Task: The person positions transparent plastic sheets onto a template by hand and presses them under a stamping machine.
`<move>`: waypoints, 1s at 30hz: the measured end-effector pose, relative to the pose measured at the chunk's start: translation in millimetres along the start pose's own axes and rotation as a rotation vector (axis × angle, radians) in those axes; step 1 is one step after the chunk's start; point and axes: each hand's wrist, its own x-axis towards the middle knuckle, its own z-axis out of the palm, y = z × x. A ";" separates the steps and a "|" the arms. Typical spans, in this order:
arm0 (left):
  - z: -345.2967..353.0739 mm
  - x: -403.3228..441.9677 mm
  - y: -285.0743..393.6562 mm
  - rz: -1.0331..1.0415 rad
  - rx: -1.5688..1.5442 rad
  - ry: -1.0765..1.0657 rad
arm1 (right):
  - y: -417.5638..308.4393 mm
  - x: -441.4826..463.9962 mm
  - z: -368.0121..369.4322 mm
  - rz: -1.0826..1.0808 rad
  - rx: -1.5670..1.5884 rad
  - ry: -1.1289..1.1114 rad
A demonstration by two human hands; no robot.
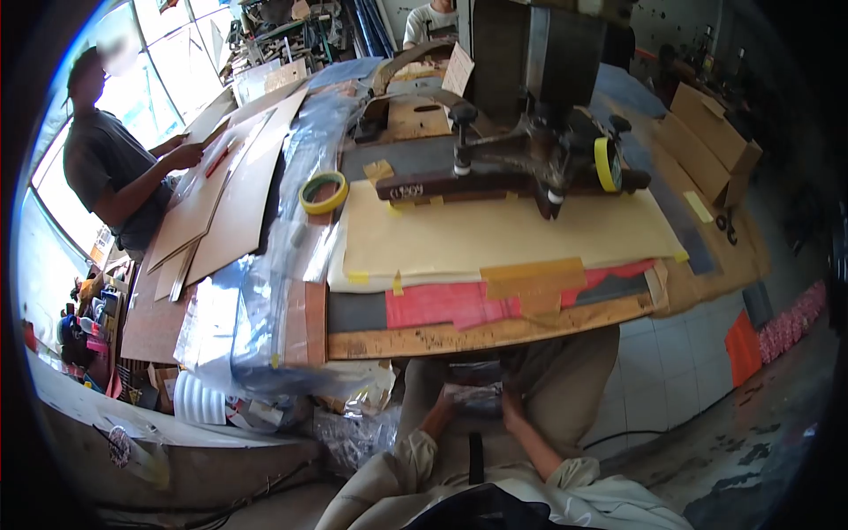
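My left hand (439,412) and my right hand (512,406) are low over my lap, below the table's front edge. Between them is a shiny, clear plastic packet (474,393), one hand closed at each side of it. What the packet contains is too dark and small to make out, and my fingertips are partly hidden. Above, on the table, a cream sheet (495,234) is taped down under a black press clamp (530,159). Red material (450,303) and brown tape (534,284) show along the wooden front edge (486,336).
Yellow tape rolls (323,193) (606,165) are near the clamp. Scissors (726,227) and a cardboard box (711,146) stand at the right. Plastic film (238,322) drapes over the left corner. Another person (115,168) handles large boards (238,199); a second person (431,22) is behind.
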 end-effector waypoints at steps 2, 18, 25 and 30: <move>-2.1 0.8 -0.6 0.016 -0.040 -0.006 | 8.8 5.2 -1.5 -0.126 -0.123 0.051; -15.2 5.5 12.0 0.048 -0.169 -0.002 | -227.0 -134.5 3.6 -0.658 -1.088 -1.091; -8.9 3.8 14.7 0.086 -0.200 -0.025 | -311.8 -160.1 58.0 -0.908 -1.056 -1.288; -8.4 6.6 14.0 0.109 -0.234 -0.049 | -331.3 -169.3 87.5 -1.026 -1.156 -1.417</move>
